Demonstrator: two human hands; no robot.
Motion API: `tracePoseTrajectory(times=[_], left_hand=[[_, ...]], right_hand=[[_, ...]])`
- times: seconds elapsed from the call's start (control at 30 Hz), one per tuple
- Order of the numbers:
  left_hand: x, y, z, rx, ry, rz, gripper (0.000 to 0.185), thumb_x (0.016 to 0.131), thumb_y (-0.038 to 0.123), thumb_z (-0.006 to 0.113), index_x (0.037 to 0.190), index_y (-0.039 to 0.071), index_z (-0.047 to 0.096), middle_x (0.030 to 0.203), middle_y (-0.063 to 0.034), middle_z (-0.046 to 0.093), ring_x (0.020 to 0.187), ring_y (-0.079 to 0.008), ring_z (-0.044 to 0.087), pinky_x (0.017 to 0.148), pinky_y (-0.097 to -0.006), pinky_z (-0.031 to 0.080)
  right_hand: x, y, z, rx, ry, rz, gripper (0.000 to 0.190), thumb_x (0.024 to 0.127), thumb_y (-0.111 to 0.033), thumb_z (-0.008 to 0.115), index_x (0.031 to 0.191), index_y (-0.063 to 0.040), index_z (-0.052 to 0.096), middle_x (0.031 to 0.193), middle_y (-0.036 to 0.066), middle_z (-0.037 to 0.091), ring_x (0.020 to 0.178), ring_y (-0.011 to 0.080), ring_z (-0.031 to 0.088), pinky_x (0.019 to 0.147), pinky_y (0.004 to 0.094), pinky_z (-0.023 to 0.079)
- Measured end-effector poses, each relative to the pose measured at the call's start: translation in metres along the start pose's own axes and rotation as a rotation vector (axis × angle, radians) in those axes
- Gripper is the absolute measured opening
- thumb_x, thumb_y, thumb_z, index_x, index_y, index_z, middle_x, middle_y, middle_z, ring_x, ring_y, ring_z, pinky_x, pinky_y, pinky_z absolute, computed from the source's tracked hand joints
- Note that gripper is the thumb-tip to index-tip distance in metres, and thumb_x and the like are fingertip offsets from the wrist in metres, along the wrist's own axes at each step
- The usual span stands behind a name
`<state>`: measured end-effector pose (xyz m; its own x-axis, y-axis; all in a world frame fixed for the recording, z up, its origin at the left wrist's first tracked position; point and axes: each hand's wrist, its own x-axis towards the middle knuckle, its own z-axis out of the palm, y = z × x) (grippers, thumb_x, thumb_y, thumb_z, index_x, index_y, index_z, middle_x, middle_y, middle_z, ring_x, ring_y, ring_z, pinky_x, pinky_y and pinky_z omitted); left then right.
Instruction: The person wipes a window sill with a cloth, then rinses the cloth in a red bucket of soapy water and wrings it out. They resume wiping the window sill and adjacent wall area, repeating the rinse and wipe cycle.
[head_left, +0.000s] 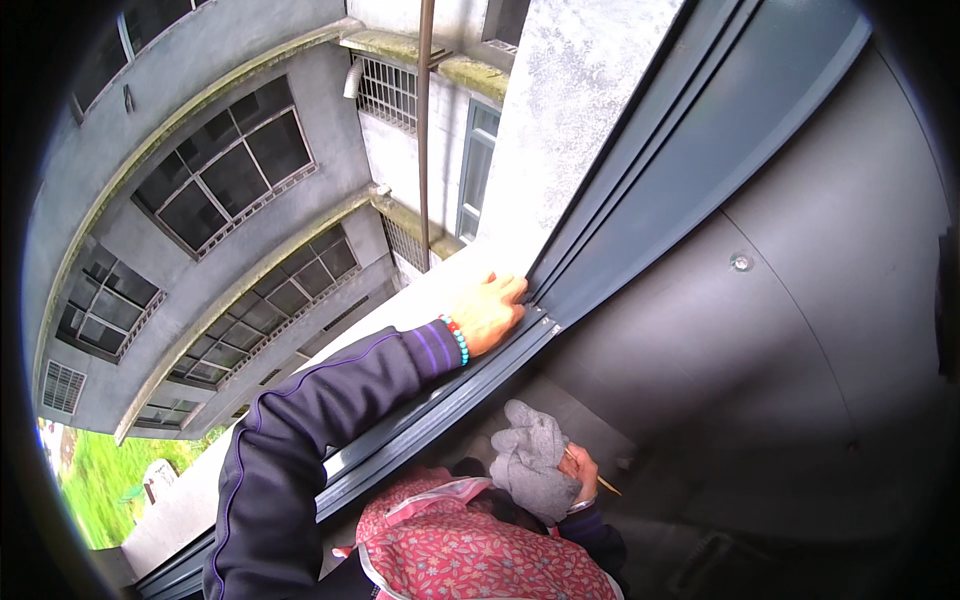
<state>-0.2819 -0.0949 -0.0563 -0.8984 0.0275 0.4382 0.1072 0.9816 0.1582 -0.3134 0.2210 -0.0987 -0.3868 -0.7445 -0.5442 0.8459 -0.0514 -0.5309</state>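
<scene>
My left hand (487, 311) reaches across the window sill, with a turquoise-and-red bead bracelet at its wrist. Its fingers curl down against the lower corner of the grey metal window frame (645, 187), beside the sliding track (480, 390). Whatever may be under those fingers is hidden. Lower down, inside the window, my right hand (581, 472) grips a bunched grey cloth (529, 461). A thin wooden stick (609, 484) also sticks out of that hand, its far part covered by fingers and cloth.
Beyond the sill (420, 300) is an open drop to grass (105, 480) below. A building with barred windows (225, 180) faces me. Dark grey panelling (720, 315) bearing a small round fitting (741, 261) is on the right. My floral red apron (480, 547) hangs close to the track.
</scene>
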Motion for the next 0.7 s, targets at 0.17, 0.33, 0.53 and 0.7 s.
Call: tracePoseTrajectory(times=[0.17, 0.33, 0.53, 0.7], left_hand=[[-0.003, 0.010, 0.027, 0.154, 0.033, 0.037, 0.012, 0.080, 0.015, 0.058, 0.077, 0.004, 0.060, 0.092, -0.0099, 0.053, 0.093, -0.0245, 0.052, 0.079, -0.0367, 0.042], [-0.005, -0.001, -0.015, -0.087, 0.150, -0.145, 0.019, 0.069, 0.013, 0.068, 0.085, 0.010, 0.059, 0.086, -0.0082, 0.055, 0.075, -0.0282, 0.058, 0.073, -0.0385, 0.045], [-0.099, -0.080, -0.061, 0.352, 0.004, -0.536, 0.059, 0.063, -0.001, 0.065, 0.119, 0.015, 0.059, 0.108, -0.0130, 0.061, 0.084, -0.0305, 0.062, 0.078, -0.0410, 0.043], [-0.121, -0.018, -0.079, 0.071, -0.020, -0.442, 0.078, 0.062, -0.003, 0.061, 0.137, 0.009, 0.048, 0.126, -0.0210, 0.055, 0.099, -0.0366, 0.061, 0.083, -0.0436, 0.048]], right_hand=[[-0.008, 0.001, 0.014, -0.003, 0.076, -0.003, 0.053, 0.094, -0.037, 0.038, 0.120, 0.004, 0.056, 0.111, 0.015, 0.065, 0.104, 0.0281, 0.062, 0.098, 0.0412, 0.046], [-0.001, -0.001, -0.042, 0.112, -0.005, -0.056, 0.032, 0.094, -0.033, 0.045, 0.076, -0.009, 0.054, 0.059, -0.002, 0.049, 0.057, 0.0122, 0.050, 0.064, 0.0275, 0.046], [-0.014, -0.026, -0.021, -0.077, 0.192, -0.119, 0.034, 0.097, -0.027, 0.044, 0.065, -0.014, 0.045, 0.048, -0.008, 0.033, 0.041, 0.0045, 0.031, 0.044, 0.0214, 0.028], [-0.032, -0.048, 0.050, -0.122, 0.201, -0.344, 0.025, 0.099, -0.023, 0.040, 0.089, -0.004, 0.053, 0.067, -0.002, 0.044, 0.054, 0.0069, 0.042, 0.053, 0.0214, 0.035]])
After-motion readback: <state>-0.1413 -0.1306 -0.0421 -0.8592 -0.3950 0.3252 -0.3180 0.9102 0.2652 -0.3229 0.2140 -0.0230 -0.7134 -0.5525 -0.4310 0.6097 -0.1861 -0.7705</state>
